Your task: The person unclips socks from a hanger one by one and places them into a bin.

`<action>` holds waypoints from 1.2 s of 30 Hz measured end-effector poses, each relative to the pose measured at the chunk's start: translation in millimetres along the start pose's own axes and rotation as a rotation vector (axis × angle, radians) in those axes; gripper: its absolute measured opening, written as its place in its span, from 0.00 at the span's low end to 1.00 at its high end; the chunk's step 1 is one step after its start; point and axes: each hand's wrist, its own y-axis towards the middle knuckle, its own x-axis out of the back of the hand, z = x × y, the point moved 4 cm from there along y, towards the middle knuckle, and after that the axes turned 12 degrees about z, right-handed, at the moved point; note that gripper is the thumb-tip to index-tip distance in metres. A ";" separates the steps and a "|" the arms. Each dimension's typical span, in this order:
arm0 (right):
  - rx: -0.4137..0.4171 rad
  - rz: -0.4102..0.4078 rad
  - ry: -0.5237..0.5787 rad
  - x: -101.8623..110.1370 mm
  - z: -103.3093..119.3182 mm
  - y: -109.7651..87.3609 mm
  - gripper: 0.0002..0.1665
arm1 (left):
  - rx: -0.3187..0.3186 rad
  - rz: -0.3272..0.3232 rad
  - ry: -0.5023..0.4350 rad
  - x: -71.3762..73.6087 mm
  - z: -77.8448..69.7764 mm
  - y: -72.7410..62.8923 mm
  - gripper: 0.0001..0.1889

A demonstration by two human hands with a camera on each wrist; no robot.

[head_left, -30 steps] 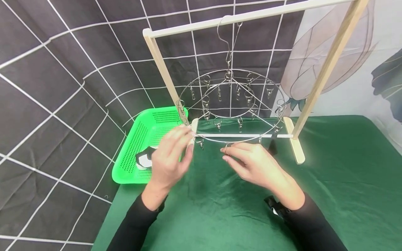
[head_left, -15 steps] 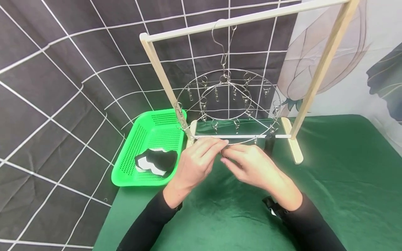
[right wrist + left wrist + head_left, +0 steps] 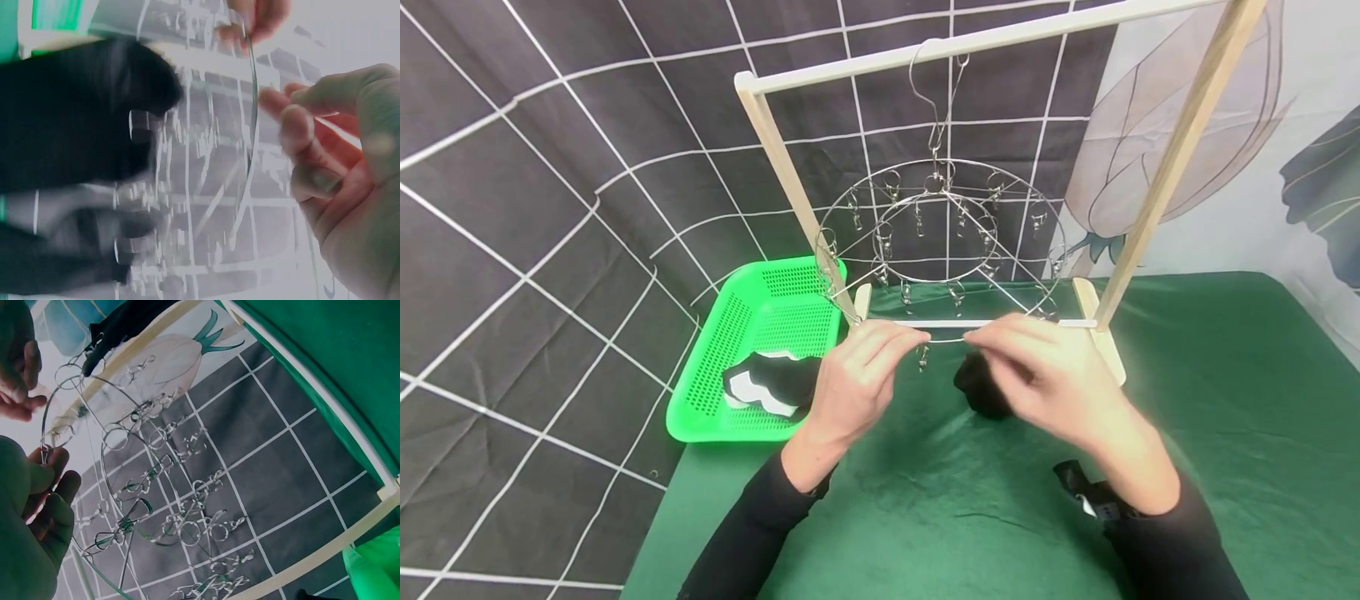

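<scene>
A round wire drying hanger (image 3: 937, 167) with metal clips hangs from a wooden stand in the head view. My left hand (image 3: 861, 375) pinches its near rim, and a clip (image 3: 922, 358) dangles just right of the fingertips. Just right of there, my right hand (image 3: 1060, 371) has bent fingers at the rim; in the right wrist view its fingers (image 3: 297, 128) show beside the rim wire (image 3: 253, 112) with nothing between them. A black cloth piece (image 3: 979, 392) hangs below the rim, partly behind my right hand. Dark cloth (image 3: 81, 112) also fills the left of the right wrist view, blurred.
A green plastic basket (image 3: 681, 417) with black and white cloth (image 3: 771, 383) in it stands at the left. The stand's top bar (image 3: 985, 37) runs above the hanger, and its posts flank it. A green cloth (image 3: 925, 517) covers the table.
My left hand has moved right along the rim. My right hand has left the near clip and shifted slightly right. The black cloth has come forward and left, and the clip shows between my hands.
</scene>
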 end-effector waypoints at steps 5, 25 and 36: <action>-0.055 -0.080 -0.033 22.2 -19.3 -5.6 0.12 | 0.032 0.009 -0.017 1.9 5.7 -2.8 0.15; -0.068 -0.012 -0.095 10.3 -34.9 -14.9 0.12 | 0.031 -0.094 -0.066 16.9 17.5 -6.7 0.11; -0.039 -0.012 -0.103 5.1 -26.6 -10.4 0.12 | -0.245 -0.185 -0.126 5.5 -12.2 -33.5 0.09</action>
